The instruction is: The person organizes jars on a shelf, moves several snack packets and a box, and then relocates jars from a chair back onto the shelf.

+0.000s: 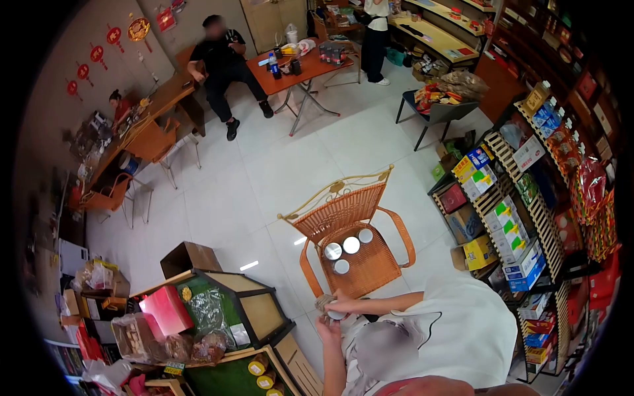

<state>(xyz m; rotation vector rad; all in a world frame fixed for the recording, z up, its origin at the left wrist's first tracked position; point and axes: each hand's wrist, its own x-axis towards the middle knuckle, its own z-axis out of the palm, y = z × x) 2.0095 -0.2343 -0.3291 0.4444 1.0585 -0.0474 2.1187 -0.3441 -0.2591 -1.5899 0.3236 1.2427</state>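
Both my hands meet low in the middle of the head view, in front of a wicker armchair [356, 284]. My left hand [327, 330] is closed around the lower side of a small round can [337, 315] with a pale end. From the right, my right hand [340, 305] reaches across and grips the same can; its fingers are partly hidden. A greyish patterned thing [323, 302] shows beside the fingers, too small to name. On the chair seat stand several round cans [351, 245] with silvery tops, grouped toward the backrest.
Left of the chair is a display stand [261, 317] holding bags and a pink box [165, 311]. Shelves of boxed goods [508, 231] line the right. A seated person [224, 59] is beside a red folding table [284, 79]; another person [375, 39] stands behind.
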